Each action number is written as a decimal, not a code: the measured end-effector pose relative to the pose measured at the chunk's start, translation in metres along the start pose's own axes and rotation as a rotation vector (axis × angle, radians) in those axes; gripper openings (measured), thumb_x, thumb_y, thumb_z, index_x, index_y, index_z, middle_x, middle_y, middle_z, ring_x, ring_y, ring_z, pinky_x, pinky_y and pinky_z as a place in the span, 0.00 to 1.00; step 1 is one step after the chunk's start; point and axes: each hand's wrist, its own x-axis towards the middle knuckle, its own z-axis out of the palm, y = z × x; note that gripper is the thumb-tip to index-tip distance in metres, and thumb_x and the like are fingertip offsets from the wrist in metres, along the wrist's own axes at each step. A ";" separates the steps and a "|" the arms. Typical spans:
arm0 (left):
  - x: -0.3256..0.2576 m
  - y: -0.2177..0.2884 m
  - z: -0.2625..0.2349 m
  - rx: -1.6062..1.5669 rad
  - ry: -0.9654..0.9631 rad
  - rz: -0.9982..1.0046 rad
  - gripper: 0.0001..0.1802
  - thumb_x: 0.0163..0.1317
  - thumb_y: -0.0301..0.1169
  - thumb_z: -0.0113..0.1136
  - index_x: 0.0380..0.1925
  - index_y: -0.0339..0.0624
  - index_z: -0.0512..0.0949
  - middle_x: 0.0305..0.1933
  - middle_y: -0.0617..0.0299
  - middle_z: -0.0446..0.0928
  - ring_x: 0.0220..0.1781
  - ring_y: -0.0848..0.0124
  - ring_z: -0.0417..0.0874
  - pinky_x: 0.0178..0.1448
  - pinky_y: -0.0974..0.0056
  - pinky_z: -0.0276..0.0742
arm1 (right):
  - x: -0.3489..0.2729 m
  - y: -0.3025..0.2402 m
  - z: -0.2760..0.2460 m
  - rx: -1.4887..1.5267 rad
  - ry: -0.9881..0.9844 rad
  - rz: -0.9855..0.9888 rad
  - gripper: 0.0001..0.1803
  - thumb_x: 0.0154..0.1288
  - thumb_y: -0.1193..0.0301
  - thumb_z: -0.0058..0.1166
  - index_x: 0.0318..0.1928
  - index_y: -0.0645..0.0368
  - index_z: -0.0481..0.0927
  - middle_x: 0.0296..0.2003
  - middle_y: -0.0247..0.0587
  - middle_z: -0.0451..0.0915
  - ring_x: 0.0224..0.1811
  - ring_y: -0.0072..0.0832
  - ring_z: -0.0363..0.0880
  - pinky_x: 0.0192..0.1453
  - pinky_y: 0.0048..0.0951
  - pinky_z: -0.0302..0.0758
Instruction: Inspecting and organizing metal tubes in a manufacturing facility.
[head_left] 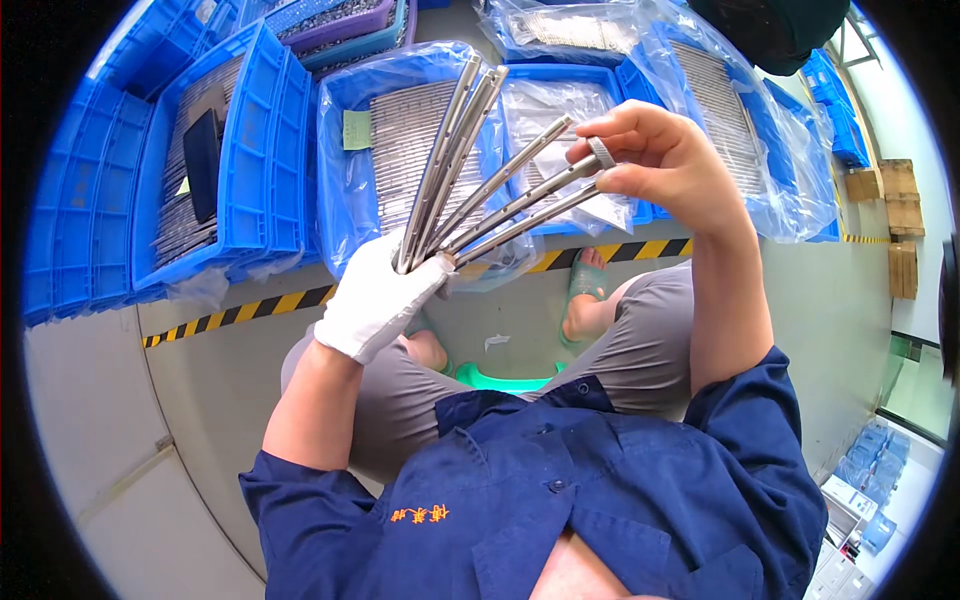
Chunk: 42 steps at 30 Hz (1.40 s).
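My left hand [372, 302], in a white glove, is closed around the lower ends of several slim metal rods [447, 165]. The rods fan out upward and to the right, with small holes along their sides. My bare right hand [668, 165] pinches a round knurled metal piece [600, 153] between thumb and fingers. That piece sits at the far end of one rod in the fan; whether it is fitted over the tip or only touching it, I cannot tell. Just below it, another rod's end comes close to my right thumb.
Ahead, a plastic-lined blue crate [345, 205] holds rows of similar rods. More blue crates [262, 150] stand left, one with a dark flat object [201, 165] on its rods. A lined crate [790, 195] is at right. Yellow-black tape [255, 308] and a green stool [505, 383] lie below.
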 end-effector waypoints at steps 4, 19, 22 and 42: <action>-0.001 -0.003 -0.002 -0.006 0.013 0.006 0.09 0.53 0.32 0.54 0.28 0.36 0.74 0.20 0.62 0.74 0.24 0.76 0.73 0.31 0.69 0.69 | 0.002 0.001 0.004 0.017 0.014 0.001 0.15 0.50 0.79 0.56 0.41 0.63 0.74 0.34 0.42 0.78 0.37 0.22 0.76 0.43 0.21 0.73; 0.003 -0.010 0.006 0.139 -0.003 0.180 0.09 0.53 0.33 0.54 0.26 0.38 0.72 0.18 0.66 0.70 0.20 0.80 0.69 0.25 0.73 0.66 | 0.008 0.007 -0.002 0.038 0.043 0.129 0.18 0.50 0.71 0.60 0.43 0.61 0.73 0.32 0.38 0.78 0.34 0.21 0.76 0.42 0.20 0.72; 0.002 -0.009 0.005 0.206 -0.007 0.134 0.11 0.52 0.34 0.55 0.32 0.37 0.74 0.23 0.57 0.75 0.25 0.68 0.75 0.32 0.66 0.70 | 0.008 0.008 0.002 0.020 0.028 0.141 0.17 0.50 0.71 0.60 0.41 0.61 0.73 0.31 0.38 0.77 0.34 0.19 0.75 0.42 0.19 0.71; -0.007 -0.006 0.003 -0.228 -0.293 -0.073 0.18 0.56 0.37 0.53 0.44 0.37 0.72 0.24 0.68 0.70 0.22 0.82 0.65 0.24 0.74 0.61 | 0.013 0.025 -0.012 0.196 0.061 0.135 0.18 0.55 0.66 0.55 0.44 0.60 0.71 0.33 0.38 0.77 0.34 0.22 0.77 0.43 0.22 0.74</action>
